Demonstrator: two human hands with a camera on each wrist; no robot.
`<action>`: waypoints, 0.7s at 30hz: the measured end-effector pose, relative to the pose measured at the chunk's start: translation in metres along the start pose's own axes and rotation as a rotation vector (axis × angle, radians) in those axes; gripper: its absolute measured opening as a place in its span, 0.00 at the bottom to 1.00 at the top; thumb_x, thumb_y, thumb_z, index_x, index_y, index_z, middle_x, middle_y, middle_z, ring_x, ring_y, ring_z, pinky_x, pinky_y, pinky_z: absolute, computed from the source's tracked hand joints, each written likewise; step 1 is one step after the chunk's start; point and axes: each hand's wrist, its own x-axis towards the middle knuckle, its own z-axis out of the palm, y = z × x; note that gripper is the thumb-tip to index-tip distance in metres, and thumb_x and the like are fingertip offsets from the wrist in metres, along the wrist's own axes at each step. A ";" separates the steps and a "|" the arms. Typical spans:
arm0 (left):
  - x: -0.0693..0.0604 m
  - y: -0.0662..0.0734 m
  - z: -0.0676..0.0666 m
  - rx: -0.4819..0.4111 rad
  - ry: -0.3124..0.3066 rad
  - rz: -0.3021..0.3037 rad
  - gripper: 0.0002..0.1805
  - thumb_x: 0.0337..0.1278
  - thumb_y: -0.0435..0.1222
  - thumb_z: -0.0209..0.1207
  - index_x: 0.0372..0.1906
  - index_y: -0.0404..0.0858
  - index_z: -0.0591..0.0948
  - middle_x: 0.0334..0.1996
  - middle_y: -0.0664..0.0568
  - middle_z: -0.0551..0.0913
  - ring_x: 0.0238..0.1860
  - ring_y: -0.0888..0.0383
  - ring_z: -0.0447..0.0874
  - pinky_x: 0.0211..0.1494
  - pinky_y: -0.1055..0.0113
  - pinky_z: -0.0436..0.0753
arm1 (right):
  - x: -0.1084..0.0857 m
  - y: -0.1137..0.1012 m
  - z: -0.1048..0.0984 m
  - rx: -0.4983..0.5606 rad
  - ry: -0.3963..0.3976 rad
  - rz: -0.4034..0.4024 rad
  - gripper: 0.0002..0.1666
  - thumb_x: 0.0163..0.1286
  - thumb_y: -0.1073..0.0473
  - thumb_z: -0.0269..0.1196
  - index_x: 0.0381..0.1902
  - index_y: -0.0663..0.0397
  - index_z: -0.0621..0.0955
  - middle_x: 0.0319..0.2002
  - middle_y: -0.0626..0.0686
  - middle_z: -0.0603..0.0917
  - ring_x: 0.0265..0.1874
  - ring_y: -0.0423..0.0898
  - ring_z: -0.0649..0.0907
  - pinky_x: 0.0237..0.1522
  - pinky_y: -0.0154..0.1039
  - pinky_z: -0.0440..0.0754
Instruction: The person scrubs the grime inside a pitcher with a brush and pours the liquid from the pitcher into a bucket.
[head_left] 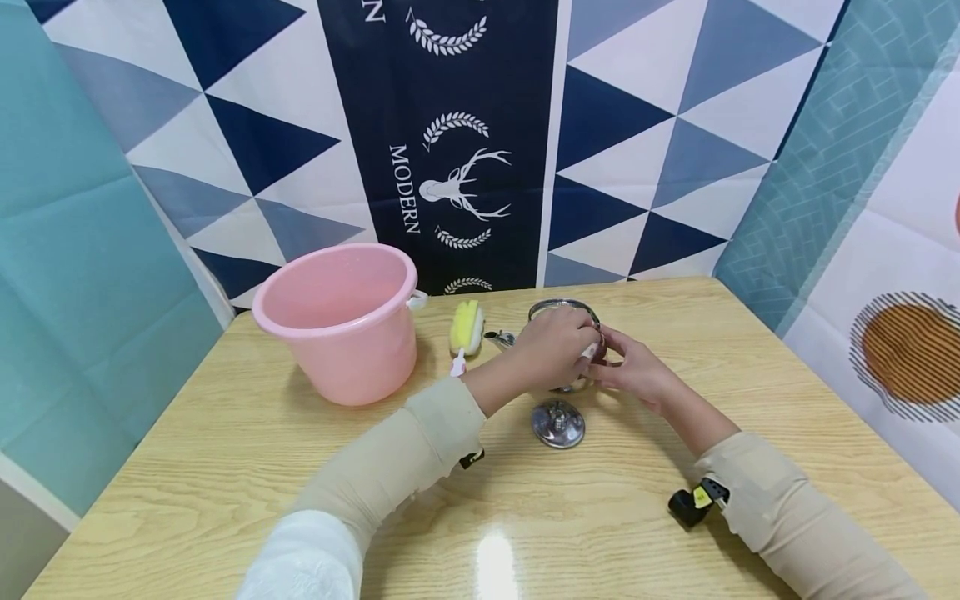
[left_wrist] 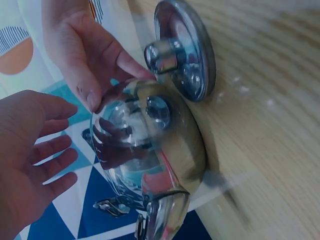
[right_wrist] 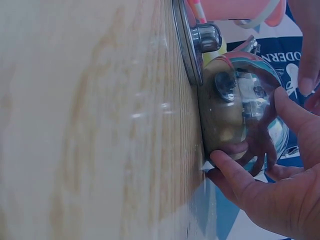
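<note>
A shiny metal teapot [head_left: 573, 385] stands upright on the table with its lid off and its spout [left_wrist: 167, 215] towards the left. My right hand [head_left: 637, 371] grips the teapot's side, thumb and fingers spread around its belly [right_wrist: 225, 120]. Over the open top is my left hand [head_left: 555, 346]; in the left wrist view its fingers are loosely bent with nothing visible between them. A small white patch shows by its fingertips in the head view, too unclear to name. The metal lid [head_left: 558, 423] lies in front of the teapot, knob up.
A pink bucket [head_left: 352, 358] with a white handle fitting stands at the left of the table [head_left: 570, 517]. Between bucket and teapot lies a yellow and white sponge brush [head_left: 467, 327]. Patterned cloth [head_left: 480, 100] hangs behind the table, and further wall coverings flank both sides.
</note>
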 end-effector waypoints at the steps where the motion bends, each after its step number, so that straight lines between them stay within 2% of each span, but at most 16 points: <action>1: 0.002 -0.001 0.000 0.004 -0.020 -0.005 0.14 0.60 0.45 0.62 0.48 0.45 0.85 0.46 0.55 0.80 0.48 0.58 0.76 0.52 0.65 0.76 | 0.000 0.000 0.000 0.002 -0.001 0.000 0.51 0.68 0.61 0.64 0.77 0.57 0.45 0.75 0.66 0.50 0.68 0.66 0.62 0.50 0.41 0.80; 5: 0.007 -0.005 0.001 0.012 -0.094 -0.017 0.18 0.59 0.48 0.63 0.51 0.44 0.84 0.45 0.54 0.80 0.47 0.58 0.76 0.52 0.64 0.76 | -0.001 -0.001 0.000 0.013 -0.004 -0.001 0.51 0.69 0.61 0.64 0.77 0.57 0.44 0.75 0.66 0.48 0.68 0.68 0.62 0.50 0.42 0.80; 12: 0.013 -0.008 0.004 -0.012 -0.175 -0.039 0.20 0.62 0.49 0.60 0.53 0.44 0.82 0.46 0.54 0.80 0.49 0.57 0.75 0.55 0.64 0.75 | -0.001 -0.001 0.001 0.022 -0.002 0.002 0.51 0.68 0.62 0.64 0.77 0.58 0.44 0.75 0.66 0.48 0.68 0.69 0.61 0.49 0.40 0.81; 16: 0.017 -0.010 0.007 -0.079 -0.216 -0.057 0.18 0.64 0.48 0.59 0.52 0.44 0.83 0.47 0.55 0.81 0.51 0.58 0.77 0.58 0.64 0.74 | 0.000 -0.001 0.001 0.017 0.004 0.001 0.51 0.68 0.63 0.64 0.77 0.58 0.45 0.75 0.66 0.48 0.68 0.69 0.61 0.50 0.41 0.80; 21: 0.018 -0.012 0.007 -0.201 -0.263 -0.084 0.12 0.68 0.46 0.55 0.44 0.44 0.83 0.41 0.57 0.82 0.45 0.61 0.79 0.51 0.66 0.76 | 0.000 0.000 0.001 0.014 0.011 -0.001 0.51 0.67 0.64 0.64 0.77 0.58 0.46 0.75 0.67 0.48 0.68 0.68 0.62 0.53 0.45 0.79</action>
